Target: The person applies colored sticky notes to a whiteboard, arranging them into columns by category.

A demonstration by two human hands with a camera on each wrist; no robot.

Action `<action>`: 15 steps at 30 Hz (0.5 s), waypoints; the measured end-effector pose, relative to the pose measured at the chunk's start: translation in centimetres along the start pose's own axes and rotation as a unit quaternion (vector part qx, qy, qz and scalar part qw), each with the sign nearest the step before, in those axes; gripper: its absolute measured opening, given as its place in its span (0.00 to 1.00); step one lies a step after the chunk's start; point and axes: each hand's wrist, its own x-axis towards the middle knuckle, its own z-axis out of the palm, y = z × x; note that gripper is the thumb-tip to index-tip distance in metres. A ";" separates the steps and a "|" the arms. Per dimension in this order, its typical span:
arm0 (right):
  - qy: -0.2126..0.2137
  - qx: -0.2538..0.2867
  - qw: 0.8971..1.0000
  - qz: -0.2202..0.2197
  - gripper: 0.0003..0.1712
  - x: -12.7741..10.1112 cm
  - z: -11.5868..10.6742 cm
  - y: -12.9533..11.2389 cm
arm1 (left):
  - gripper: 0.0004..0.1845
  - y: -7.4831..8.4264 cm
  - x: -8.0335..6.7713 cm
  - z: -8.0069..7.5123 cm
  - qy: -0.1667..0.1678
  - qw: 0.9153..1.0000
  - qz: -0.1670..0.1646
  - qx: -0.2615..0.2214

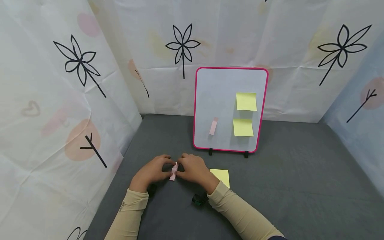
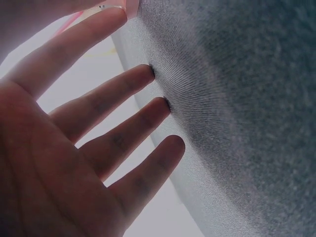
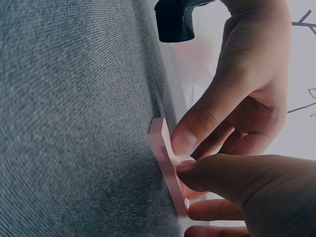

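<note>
Both hands meet at a narrow pink sticky-note pad (image 1: 174, 170) low over the grey table. My left hand (image 1: 151, 173) pinches it from the left side, and my right hand (image 1: 194, 169) pinches it from the right. In the right wrist view the pad's thick edge (image 3: 165, 160) faces the cloth, with the two thumbs close together on it. The left wrist view shows the left hand's (image 2: 54, 158) other fingers spread apart, and a corner of pink paper (image 2: 132, 8) at the top. Whether a single sheet is lifted from the pad cannot be told.
A pink-framed whiteboard (image 1: 214, 86) stands behind on small black feet. It bears an upper yellow note (image 1: 246, 101), a lower yellow note (image 1: 243, 127) and a pink strip (image 1: 213, 126). Partly behind the right forearm lies a yellow sticky note (image 1: 221, 176). Patterned cloth (image 1: 162, 96) surrounds the table.
</note>
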 end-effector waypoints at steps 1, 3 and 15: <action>0.001 -0.002 1.000 -0.003 0.17 0.0 0.0 0.0 | 0.21 0.0 0.0 0.0 0.001 1.000 0.000 -0.002; 0.006 -0.003 1.000 -0.013 0.17 -0.1 -0.1 0.0 | 0.20 0.0 0.0 0.0 0.003 1.000 0.002 -0.005; 0.013 0.021 0.998 -0.055 0.20 -0.1 -0.7 -0.3 | 0.16 -0.2 0.0 0.0 0.012 0.999 0.026 -0.020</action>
